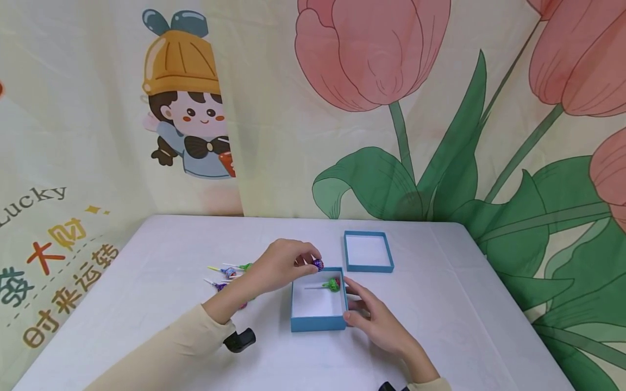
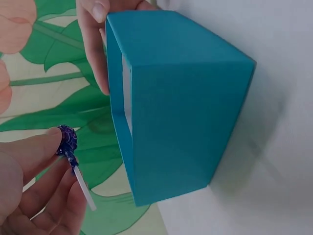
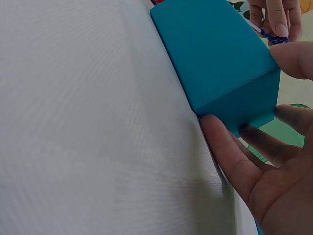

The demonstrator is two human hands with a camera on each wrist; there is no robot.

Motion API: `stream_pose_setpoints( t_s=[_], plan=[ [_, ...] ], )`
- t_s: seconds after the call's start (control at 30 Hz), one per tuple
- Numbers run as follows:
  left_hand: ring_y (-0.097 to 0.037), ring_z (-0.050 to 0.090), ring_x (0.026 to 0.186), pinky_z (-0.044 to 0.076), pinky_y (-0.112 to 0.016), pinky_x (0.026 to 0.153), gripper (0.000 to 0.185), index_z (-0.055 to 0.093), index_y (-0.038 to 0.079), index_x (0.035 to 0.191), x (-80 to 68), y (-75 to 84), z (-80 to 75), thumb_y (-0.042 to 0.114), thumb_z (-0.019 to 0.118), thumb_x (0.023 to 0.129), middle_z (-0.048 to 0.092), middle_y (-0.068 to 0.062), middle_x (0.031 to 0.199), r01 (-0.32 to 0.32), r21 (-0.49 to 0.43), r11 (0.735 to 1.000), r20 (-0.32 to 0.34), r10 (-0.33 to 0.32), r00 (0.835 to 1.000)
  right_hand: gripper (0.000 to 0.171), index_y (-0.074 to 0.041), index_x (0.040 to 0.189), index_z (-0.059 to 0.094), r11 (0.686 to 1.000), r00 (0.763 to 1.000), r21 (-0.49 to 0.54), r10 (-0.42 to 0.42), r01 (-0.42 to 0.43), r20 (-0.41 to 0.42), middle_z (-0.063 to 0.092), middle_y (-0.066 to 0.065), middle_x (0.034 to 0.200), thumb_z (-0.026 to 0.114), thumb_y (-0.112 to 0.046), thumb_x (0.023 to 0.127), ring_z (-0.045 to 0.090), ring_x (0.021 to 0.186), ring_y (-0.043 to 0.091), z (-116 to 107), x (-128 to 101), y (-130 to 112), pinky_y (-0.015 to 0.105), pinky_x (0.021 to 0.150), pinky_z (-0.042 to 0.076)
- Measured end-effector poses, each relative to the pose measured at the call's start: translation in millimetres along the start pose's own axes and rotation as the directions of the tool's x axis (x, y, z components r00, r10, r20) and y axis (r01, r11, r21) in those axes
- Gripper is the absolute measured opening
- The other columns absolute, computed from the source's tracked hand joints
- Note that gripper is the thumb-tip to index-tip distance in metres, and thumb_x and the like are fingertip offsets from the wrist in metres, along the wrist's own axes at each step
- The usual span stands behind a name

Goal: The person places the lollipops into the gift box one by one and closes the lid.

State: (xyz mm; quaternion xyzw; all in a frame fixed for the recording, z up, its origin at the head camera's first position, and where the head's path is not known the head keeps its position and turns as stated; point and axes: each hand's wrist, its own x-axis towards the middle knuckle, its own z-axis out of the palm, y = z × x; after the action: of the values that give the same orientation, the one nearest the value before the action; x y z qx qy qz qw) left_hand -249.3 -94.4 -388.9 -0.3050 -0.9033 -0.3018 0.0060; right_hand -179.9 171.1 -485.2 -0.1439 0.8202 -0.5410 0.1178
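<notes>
My left hand (image 1: 309, 259) pinches a purple-wrapped lollipop (image 1: 318, 264) by its head, just above the far left corner of an open blue box (image 1: 315, 325). In the left wrist view the lollipop (image 2: 67, 142) hangs beside the box (image 2: 181, 103), its white stick pointing down. A green lollipop (image 1: 334, 284) lies inside the box on the white bottom. My right hand (image 1: 353, 304) rests with straight fingers against the box's right wall. In the right wrist view its thumb (image 3: 230, 156) touches the near corner of the box (image 3: 215, 54).
The blue lid (image 1: 368, 266) lies open side up just beyond the box. Several wrapped lollipops (image 1: 227, 271) are scattered on the white table (image 1: 146, 282) to the left of my left hand. Printed cloth backdrops stand behind and left of the table.
</notes>
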Motion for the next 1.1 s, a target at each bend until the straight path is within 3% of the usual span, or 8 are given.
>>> stream_pose_setpoints(
  t_s=[0.47,1.1],
  plan=[
    [-0.007,0.064,0.080,0.055,-0.026,0.072,0.018,0.079,0.019,0.112,4.1,7.8,20.8,0.020,0.083,0.095,0.076,0.009,0.089,-0.023,-0.007,1.000,0.006,0.023,1.000,0.070,-0.030,0.167,0.033,1.000,1.000,-0.015,0.007,-0.007,-0.002,0.044,0.016,0.163,0.067,-0.034,0.106,0.058,0.135,0.034,1,1,0,0.054,0.107,0.053],
    [-0.004,0.060,0.073,0.052,-0.025,0.070,0.014,0.079,0.015,0.106,4.0,-2.6,52.0,0.019,0.084,0.093,0.074,0.008,0.083,-0.041,0.047,0.998,0.045,0.039,0.998,0.070,-0.028,0.167,0.033,1.000,1.000,0.009,0.002,-0.002,0.008,0.044,0.016,0.163,0.067,-0.032,0.106,0.057,0.136,0.035,1,0,1,0.048,0.103,0.057]
  ],
)
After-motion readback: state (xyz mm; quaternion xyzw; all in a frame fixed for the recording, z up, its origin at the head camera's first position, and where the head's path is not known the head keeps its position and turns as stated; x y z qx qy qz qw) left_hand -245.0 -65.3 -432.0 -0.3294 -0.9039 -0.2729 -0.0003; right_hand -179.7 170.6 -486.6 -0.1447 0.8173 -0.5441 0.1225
